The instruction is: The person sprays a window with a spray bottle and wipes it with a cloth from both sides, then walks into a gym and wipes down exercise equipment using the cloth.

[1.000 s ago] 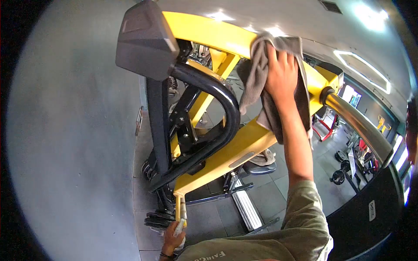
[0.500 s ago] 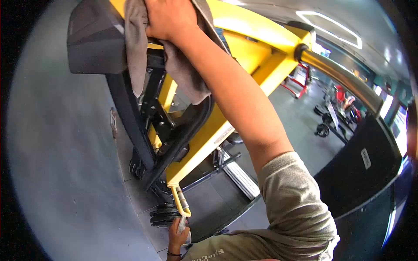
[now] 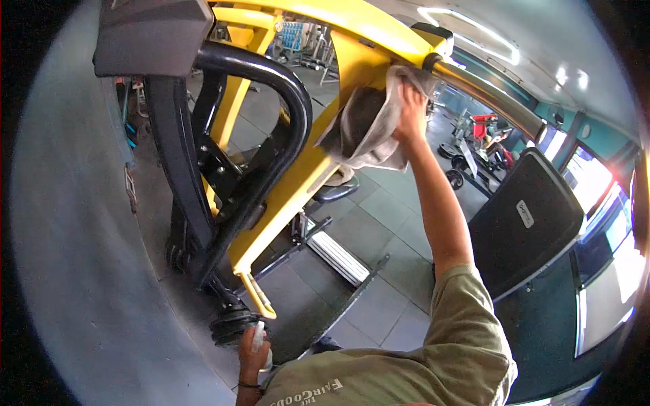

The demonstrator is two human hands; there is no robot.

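Though mostly left of right hand [image 3: 411,116], grey cloth [image 3: 387,128] in its grip, left hand [image 3: 250,357] around bottle [image 3: 258,337].

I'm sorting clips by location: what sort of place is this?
Most likely a gym: it has a yellow-framed exercise machine, stacked black discs like weight plates, and a black pad at right.

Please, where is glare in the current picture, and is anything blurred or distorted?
Head view: strong glare whitens the rectangular windows at the right; head view: white highlights streak the glossy black curved metal tube; head view: the crumpled grey cloth against the bare right hand looks slightly soft; head view: rounded black borders and bowed lines suggest wide-lens distortion.
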